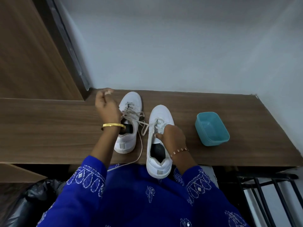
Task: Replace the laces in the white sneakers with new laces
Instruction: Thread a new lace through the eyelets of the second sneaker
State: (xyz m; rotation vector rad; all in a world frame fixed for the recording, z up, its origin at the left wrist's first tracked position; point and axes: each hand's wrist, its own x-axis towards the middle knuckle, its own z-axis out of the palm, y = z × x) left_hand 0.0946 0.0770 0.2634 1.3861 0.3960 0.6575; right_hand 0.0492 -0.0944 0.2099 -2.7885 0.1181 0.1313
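Both hands work soft, limp cream laces: left hand seemingly pinches a strand; right hand grips the near-right white leather sneaker on the brown worktop, light and stiff-sided.

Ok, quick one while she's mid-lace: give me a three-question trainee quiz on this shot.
1. True or false: the right hand rests on the right sneaker, which overhangs the near edge of the wooden shelf.
2. Multiple choice: the left hand is
A. inside the teal plastic tub
B. raised above the left sneaker, pulling a lace
C. flat on the shelf
3. Fill in: a loose lace end trails off the shelf edge toward the person's ____ tunic.

Key: 1 true; 2 B; 3 blue.
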